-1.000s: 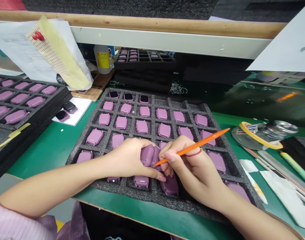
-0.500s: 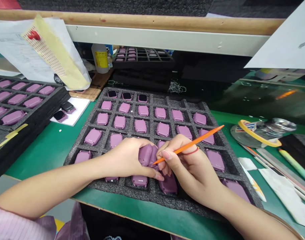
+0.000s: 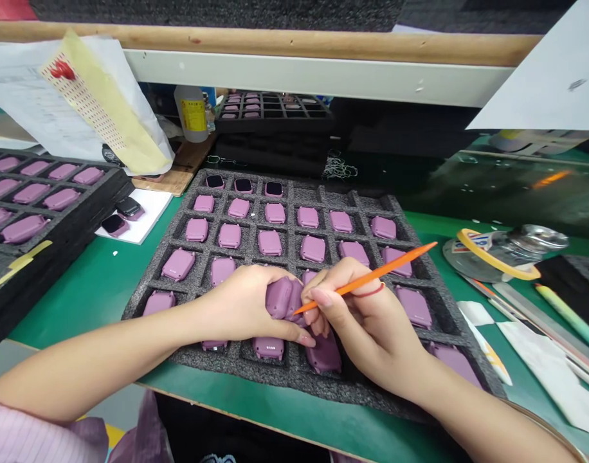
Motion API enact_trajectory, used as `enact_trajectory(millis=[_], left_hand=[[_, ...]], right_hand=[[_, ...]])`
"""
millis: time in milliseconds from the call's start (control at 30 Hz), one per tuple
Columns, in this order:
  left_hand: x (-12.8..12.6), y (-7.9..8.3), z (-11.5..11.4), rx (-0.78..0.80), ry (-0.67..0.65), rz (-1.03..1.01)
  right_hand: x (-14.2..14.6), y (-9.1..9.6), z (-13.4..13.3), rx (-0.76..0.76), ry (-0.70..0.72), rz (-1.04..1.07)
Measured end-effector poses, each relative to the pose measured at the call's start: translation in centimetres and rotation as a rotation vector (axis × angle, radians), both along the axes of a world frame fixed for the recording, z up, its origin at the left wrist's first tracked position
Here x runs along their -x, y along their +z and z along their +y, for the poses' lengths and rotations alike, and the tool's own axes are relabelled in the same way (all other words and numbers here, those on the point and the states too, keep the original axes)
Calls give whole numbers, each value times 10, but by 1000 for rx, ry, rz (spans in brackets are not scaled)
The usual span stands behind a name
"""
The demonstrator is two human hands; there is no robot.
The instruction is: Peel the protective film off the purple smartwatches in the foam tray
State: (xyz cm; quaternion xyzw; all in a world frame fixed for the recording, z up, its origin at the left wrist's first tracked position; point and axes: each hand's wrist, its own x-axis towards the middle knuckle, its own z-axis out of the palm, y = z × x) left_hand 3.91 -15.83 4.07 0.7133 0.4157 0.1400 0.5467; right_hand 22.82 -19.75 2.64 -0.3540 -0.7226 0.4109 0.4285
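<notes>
My left hand (image 3: pixel 249 305) is closed around a purple watch body (image 3: pixel 281 297), held just above the near rows of a grey foam tray (image 3: pixel 294 193). My right hand (image 3: pixel 359 315) pinches an orange stick (image 3: pixel 371 276) like a pen, its tip touching the side of that watch body. The tray's cells hold several more purple watch bodies (image 3: pixel 269 242), most lying back side up. Three in the far row (image 3: pixel 243 185) show dark screens. Another purple body (image 3: pixel 323 355) lies under my right fingers in the front row.
A second foam tray (image 3: pixel 38 199) of purple bodies sits at the left, with two watches on a white card (image 3: pixel 123 217) beside it. A stack of black trays (image 3: pixel 275 128) and a bottle (image 3: pixel 192 112) stand behind. Tape roll (image 3: pixel 490 254), rulers and pens lie at the right.
Hands and stick stay almost fixed on the watch body; the stick tip shifts very slightly along its edge. The view drifts a little.
</notes>
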Motion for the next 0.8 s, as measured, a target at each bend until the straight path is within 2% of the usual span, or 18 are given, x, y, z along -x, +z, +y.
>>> enact_trajectory(millis=[267, 567, 800], left_hand=[[-1, 0, 0, 2, -2, 12], [0, 2, -1, -3, -2, 9], [0, 1, 0, 8, -12, -25]], right_hand=[[-1, -1, -1, -42, -10, -15], [0, -1, -1, 36, -17, 25], [2, 1, 0, 13, -43, 23]])
